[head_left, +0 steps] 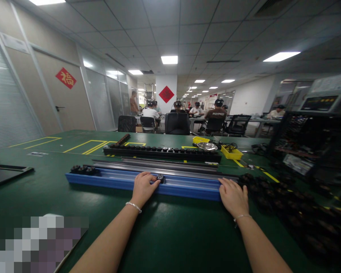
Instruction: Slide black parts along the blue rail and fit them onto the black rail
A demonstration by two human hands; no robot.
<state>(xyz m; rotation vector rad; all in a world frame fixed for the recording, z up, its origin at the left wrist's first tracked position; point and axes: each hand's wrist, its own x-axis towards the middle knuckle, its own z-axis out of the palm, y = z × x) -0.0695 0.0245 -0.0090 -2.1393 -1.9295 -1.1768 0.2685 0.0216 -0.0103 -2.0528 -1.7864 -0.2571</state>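
Observation:
A long blue channel (110,184) lies across the green table in front of me. My left hand (144,186) grips a small black part (160,177) inside the channel, thumb and fingers closed on its left side. At the channel's right end, my right hand (233,195) rests over the rim with its fingers stretched out, holding nothing that I can see. Several similar black parts (83,170) sit in the channel's left end. Directly behind it lie long dark metal strips (170,169).
A black rail (159,152) with a row of parts lies farther back. Yellow bins (231,152) and a shiny metal dish (207,146) stand behind it on the right. A heap of black parts (298,204) covers the right side. A dark panel (8,174) lies left.

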